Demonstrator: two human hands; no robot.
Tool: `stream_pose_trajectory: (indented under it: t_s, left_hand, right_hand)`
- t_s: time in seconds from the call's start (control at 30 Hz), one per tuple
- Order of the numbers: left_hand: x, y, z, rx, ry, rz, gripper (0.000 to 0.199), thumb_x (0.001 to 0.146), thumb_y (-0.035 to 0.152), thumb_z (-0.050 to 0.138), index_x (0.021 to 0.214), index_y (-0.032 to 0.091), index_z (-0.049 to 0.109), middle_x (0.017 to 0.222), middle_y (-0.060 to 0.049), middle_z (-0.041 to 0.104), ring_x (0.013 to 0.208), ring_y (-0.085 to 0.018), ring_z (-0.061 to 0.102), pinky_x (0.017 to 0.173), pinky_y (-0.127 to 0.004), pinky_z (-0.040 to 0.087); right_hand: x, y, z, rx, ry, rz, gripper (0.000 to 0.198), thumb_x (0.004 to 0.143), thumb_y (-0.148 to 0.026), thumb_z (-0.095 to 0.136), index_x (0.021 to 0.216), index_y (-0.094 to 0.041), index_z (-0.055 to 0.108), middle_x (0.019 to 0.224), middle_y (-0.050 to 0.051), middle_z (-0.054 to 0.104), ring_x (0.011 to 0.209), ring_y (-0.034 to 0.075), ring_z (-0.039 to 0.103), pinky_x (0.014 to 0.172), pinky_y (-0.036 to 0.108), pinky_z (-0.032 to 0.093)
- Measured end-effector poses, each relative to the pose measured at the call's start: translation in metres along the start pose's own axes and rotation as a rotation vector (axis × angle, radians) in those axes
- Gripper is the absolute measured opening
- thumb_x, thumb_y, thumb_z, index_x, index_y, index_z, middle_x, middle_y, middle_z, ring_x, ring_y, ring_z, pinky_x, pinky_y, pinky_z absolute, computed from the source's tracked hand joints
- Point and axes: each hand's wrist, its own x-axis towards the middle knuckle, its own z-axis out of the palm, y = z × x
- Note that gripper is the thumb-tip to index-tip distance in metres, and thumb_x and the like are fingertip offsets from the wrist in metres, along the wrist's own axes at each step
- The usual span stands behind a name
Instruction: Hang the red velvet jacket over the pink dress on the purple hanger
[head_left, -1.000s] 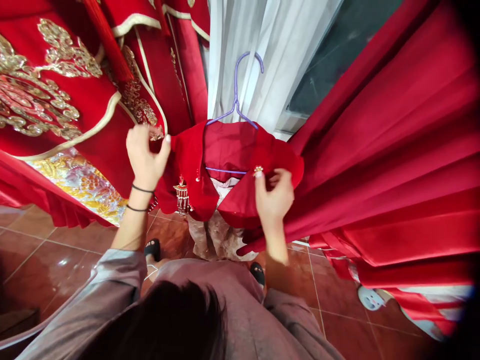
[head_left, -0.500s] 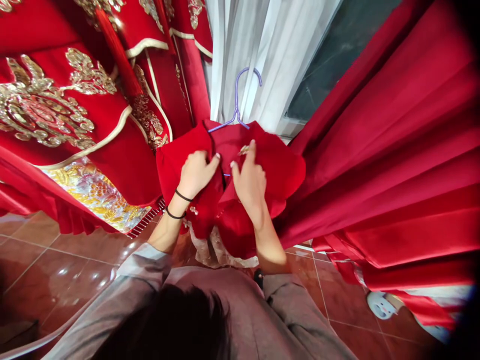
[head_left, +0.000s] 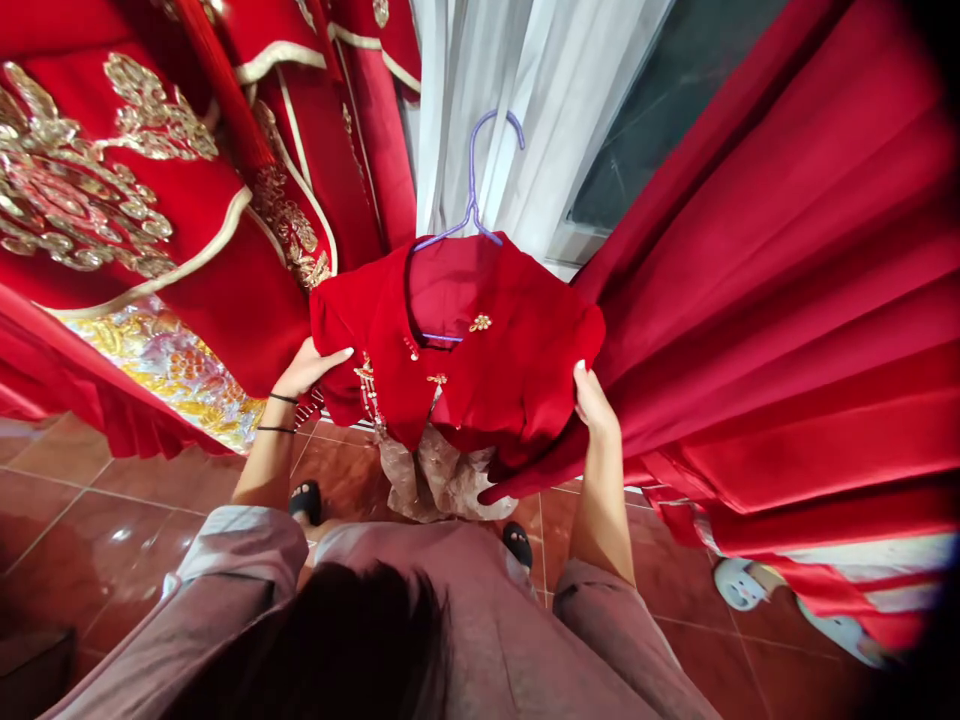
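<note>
— Background: white curtain (head_left: 442,130) behind, red tiled floor (head_left: 67,515) below, gold-embroidered red costume (head_left: 225,325) at left. Position of red jacket (head_left: 517,360)?

— On purple hanger (head_left: 472,190), between both hands, with gold flower ornament (head_left: 480,323) on front

— State of grip?

— Clamped on one sleeve edge (head_left: 328,322) with left hand (head_left: 301,371), on opposite sleeve edge (head_left: 589,338) with right hand (head_left: 595,403), both partly hidden
</note>
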Motion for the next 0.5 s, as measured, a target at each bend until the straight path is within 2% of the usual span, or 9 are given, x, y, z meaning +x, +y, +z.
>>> stream_pose_trajectory:
  t_s: [0.07, 0.13, 0.2, 0.27, 0.33, 0.4, 0.47, 0.5]
  left_hand:
    - [-0.013, -0.006, -0.009, -0.058, 0.124, -0.015, 0.058, 0.050, 0.057, 0.086, 0.083, 0.016, 0.062, 0.085, -0.007, 0.069, 0.082, -0.024, 0.065, 0.082, -0.042, 0.058]
    - [-0.021, -0.013, -0.017, -0.096, 0.290, 0.030, 0.055, 0.056, 0.066, 0.078, 0.076, 0.018, 0.056, 0.072, -0.002, 0.062, 0.073, -0.019, 0.061, 0.072, -0.036, 0.057]
    - [-0.021, -0.022, -0.019, -0.074, 0.342, 0.030, 0.054, 0.062, 0.069, 0.071, 0.071, 0.019, 0.054, 0.064, 0.000, 0.055, 0.067, -0.017, 0.057, 0.064, -0.032, 0.054]
    - [-0.015, -0.029, -0.012, -0.017, 0.322, -0.002, 0.050, 0.063, 0.064, 0.072, 0.067, 0.018, 0.053, 0.060, 0.000, 0.051, 0.064, -0.016, 0.053, 0.063, -0.031, 0.051]
    - [-0.013, -0.031, 0.000, 0.062, 0.362, 0.022, 0.045, 0.066, 0.059, 0.072, 0.070, 0.017, 0.056, 0.065, -0.001, 0.053, 0.067, -0.016, 0.053, 0.071, -0.032, 0.051]
    - [-0.019, -0.027, 0.019, 0.207, 0.518, 0.120, 0.044, 0.072, 0.055, 0.068, 0.089, 0.015, 0.060, 0.084, -0.005, 0.061, 0.082, -0.020, 0.057, 0.086, -0.038, 0.050]
    - [-0.034, -0.020, 0.044, 0.400, 0.683, 0.227, 0.049, 0.077, 0.051, 0.064, 0.109, 0.015, 0.057, 0.107, -0.012, 0.061, 0.102, -0.026, 0.056, 0.099, -0.045, 0.044]
    - [-0.042, -0.017, 0.059, 0.481, 0.736, 0.258, 0.053, 0.077, 0.050, 0.063, 0.115, 0.014, 0.054, 0.114, -0.015, 0.058, 0.110, -0.030, 0.053, 0.104, -0.049, 0.040]
  right_hand:
    - [-0.016, 0.009, -0.008, 0.050, 0.040, 0.058, 0.052, 0.060, -0.063, 0.077, 0.083, -0.018, 0.068, 0.083, 0.008, 0.071, 0.075, 0.021, 0.066, 0.071, 0.037, 0.058]
    - [-0.028, 0.016, -0.009, 0.120, 0.199, 0.070, 0.050, 0.052, -0.056, 0.082, 0.080, -0.018, 0.065, 0.081, 0.006, 0.069, 0.071, 0.019, 0.063, 0.070, 0.036, 0.057]
    - [-0.030, 0.023, -0.001, 0.105, 0.275, 0.121, 0.050, 0.058, -0.061, 0.073, 0.080, -0.017, 0.063, 0.082, 0.007, 0.069, 0.071, 0.019, 0.062, 0.071, 0.037, 0.056]
    - [-0.023, 0.028, 0.012, -0.002, 0.220, 0.176, 0.049, 0.065, -0.063, 0.063, 0.080, -0.016, 0.062, 0.084, 0.011, 0.068, 0.076, 0.021, 0.062, 0.077, 0.042, 0.055]
    - [-0.018, 0.025, 0.025, -0.141, 0.223, 0.147, 0.048, 0.069, -0.059, 0.061, 0.085, -0.014, 0.062, 0.093, 0.016, 0.069, 0.087, 0.026, 0.063, 0.089, 0.047, 0.052]
    - [-0.026, 0.012, 0.040, -0.301, 0.432, 0.020, 0.047, 0.075, -0.051, 0.059, 0.101, -0.012, 0.062, 0.111, 0.020, 0.065, 0.106, 0.029, 0.059, 0.101, 0.052, 0.044]
    - [-0.047, -0.007, 0.064, -0.456, 0.657, -0.148, 0.044, 0.086, -0.044, 0.050, 0.116, -0.012, 0.057, 0.123, 0.021, 0.059, 0.116, 0.029, 0.054, 0.106, 0.054, 0.039]
    - [-0.061, -0.016, 0.080, -0.486, 0.687, -0.207, 0.042, 0.091, -0.042, 0.045, 0.120, -0.013, 0.055, 0.122, 0.020, 0.059, 0.115, 0.029, 0.055, 0.104, 0.053, 0.041]
